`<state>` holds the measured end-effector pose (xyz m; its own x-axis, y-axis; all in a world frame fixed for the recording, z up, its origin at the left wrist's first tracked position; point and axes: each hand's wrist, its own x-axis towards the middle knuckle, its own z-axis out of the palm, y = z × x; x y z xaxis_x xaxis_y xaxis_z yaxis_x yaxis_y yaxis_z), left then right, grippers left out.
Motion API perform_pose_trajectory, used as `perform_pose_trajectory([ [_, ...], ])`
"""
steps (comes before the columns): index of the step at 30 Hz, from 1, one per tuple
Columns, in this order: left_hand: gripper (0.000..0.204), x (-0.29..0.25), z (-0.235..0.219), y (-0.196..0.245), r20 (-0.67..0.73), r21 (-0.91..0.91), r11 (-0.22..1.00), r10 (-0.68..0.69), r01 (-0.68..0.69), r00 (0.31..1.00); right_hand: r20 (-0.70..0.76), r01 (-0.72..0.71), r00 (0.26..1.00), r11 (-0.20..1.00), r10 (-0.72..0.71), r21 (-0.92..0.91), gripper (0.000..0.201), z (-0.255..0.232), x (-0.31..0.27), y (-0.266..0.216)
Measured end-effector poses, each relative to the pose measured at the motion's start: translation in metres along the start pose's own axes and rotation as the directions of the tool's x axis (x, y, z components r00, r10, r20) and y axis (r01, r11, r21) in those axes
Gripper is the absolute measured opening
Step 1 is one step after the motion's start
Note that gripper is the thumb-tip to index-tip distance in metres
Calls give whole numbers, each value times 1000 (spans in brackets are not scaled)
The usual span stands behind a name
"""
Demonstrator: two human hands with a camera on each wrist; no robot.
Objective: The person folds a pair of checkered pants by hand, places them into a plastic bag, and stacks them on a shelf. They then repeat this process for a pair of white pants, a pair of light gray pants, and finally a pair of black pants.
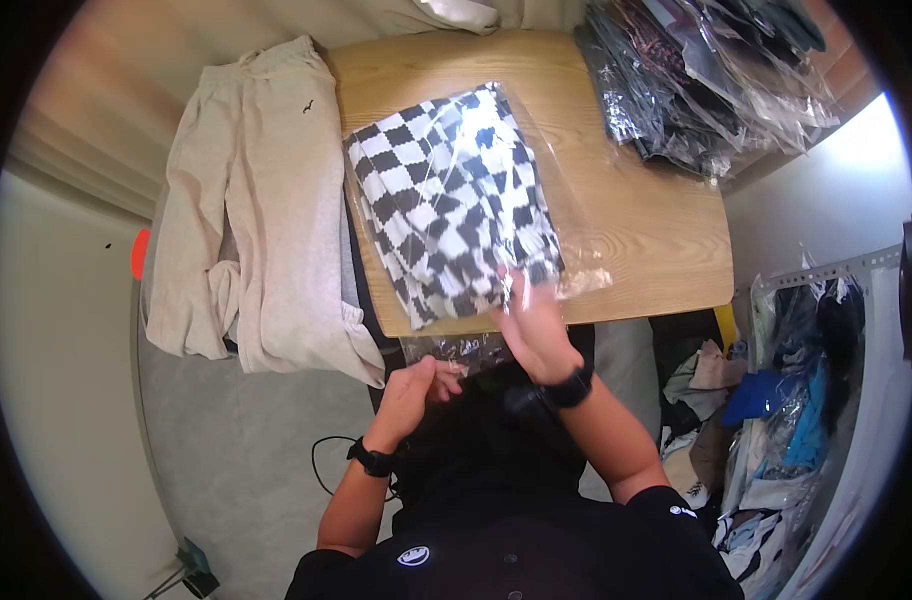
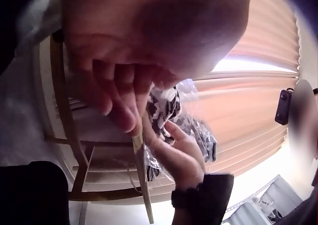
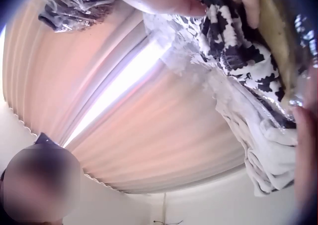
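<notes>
A folded black-and-white checkered garment (image 1: 446, 200) lies on the wooden table inside a clear plastic bag (image 1: 576, 275), whose loose film spreads out on the right. At its near edge is my right hand (image 1: 536, 330); in the right wrist view, checkered cloth (image 3: 228, 31) lies between the thumb and fingers. My left hand (image 1: 416, 395) is just below the table's front edge, with curled fingers at the clear film (image 1: 456, 350) hanging there. In the left wrist view, the left fingers (image 2: 126, 96) curl beside the table edge (image 2: 141, 170), close to the right hand (image 2: 184, 155).
Beige sweatpants (image 1: 256, 200) lie along the table's left side, legs hanging over the front edge. A pile of garments in clear bags (image 1: 696, 80) covers the back right corner. Right of the table, a rack (image 1: 826, 270) holds more clothes. Curtains (image 1: 86, 150) hang behind.
</notes>
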<state>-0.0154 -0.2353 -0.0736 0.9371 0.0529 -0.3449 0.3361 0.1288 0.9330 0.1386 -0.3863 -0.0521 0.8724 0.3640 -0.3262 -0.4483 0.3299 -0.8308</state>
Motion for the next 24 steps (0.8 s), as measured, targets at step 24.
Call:
perform_pose_trajectory([
  [24, 28, -14, 53, 15, 330, 369, 811, 341, -453, 880, 231, -397, 913, 866, 337, 304, 84, -47, -103, -43],
])
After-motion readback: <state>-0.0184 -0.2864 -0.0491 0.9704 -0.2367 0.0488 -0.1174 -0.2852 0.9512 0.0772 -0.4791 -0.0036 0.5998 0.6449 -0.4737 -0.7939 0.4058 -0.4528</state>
